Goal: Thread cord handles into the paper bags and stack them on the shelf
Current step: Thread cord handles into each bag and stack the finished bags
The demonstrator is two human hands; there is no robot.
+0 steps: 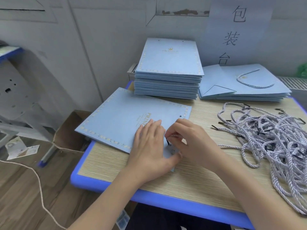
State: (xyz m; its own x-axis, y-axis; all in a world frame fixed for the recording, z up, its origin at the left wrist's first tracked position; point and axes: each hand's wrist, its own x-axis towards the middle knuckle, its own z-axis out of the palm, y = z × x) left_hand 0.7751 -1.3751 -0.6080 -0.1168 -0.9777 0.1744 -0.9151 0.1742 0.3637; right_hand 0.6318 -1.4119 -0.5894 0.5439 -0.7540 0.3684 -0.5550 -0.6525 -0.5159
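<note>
A flat light-blue paper bag (119, 117) with gold print lies on the desk in front of me. My left hand (149, 146) presses on its near corner, thumb under the edge. My right hand (191, 140) pinches the black tip of a cord handle (167, 141) right over that corner; the cord trails right across the desk (229, 146). A tangled pile of pale twisted cord handles (274, 138) lies at the right. A tall stack of unthreaded bags (167, 77) stands behind. A lower stack of bags with handles (245, 85) lies at the back right.
The wooden desk with a blue rim (116, 166) stands against a grey wall with a paper sign (235, 30). An open cardboard box (71, 130) sits on the floor at the left, beside a string (39, 185) and loose papers (21, 148).
</note>
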